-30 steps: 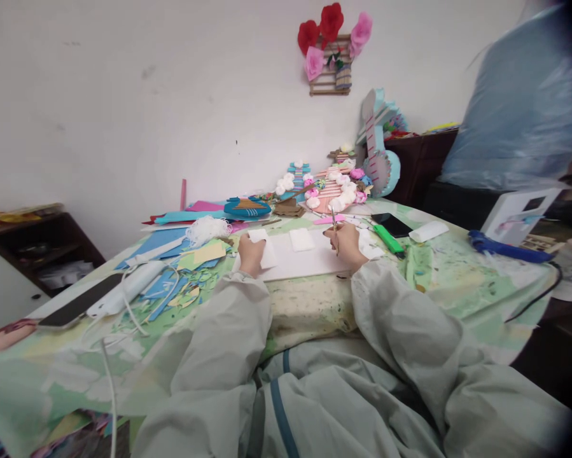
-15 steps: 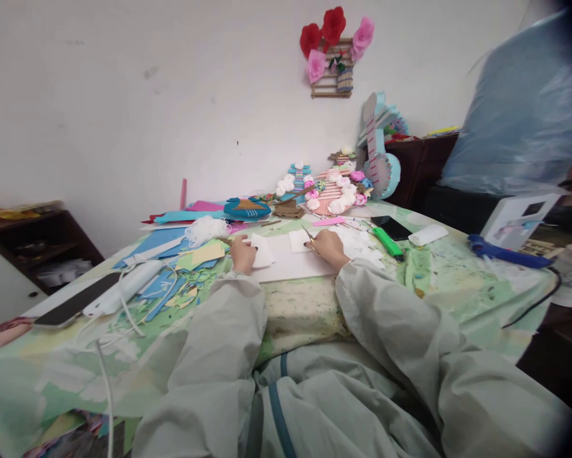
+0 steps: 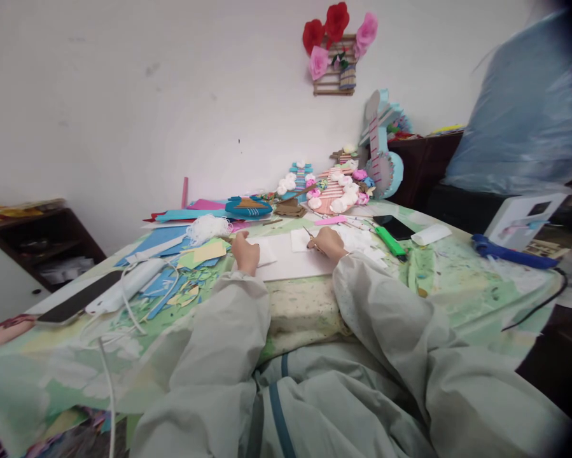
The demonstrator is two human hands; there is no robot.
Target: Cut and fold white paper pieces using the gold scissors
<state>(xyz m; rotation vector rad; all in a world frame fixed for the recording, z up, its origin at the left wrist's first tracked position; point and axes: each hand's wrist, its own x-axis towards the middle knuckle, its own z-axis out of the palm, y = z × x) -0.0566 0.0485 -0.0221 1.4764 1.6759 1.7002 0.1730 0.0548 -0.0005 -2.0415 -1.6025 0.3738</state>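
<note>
In my right hand (image 3: 328, 244) is a small pair of scissors (image 3: 309, 235). Their narrow tips point up and left over a white square of paper (image 3: 299, 240). My left hand (image 3: 246, 254) is at the left end of the white board (image 3: 292, 267), by some white paper pieces (image 3: 266, 254). Its thumb and forefinger are apart, and the other fingers are mostly hidden. I cannot tell whether it touches the paper.
Blue and yellow paper scraps (image 3: 183, 289) and a white power strip (image 3: 123, 286) lie left. A white yarn heap (image 3: 208, 229) is behind my left hand. To the right are a green cutter (image 3: 389, 243), a black phone (image 3: 393, 227) and a blue glue gun (image 3: 512, 252).
My left hand has shifted slightly over the white paper pieces and covers more of them. My right hand keeps the scissors in nearly the same place. The view has tilted a little.
</note>
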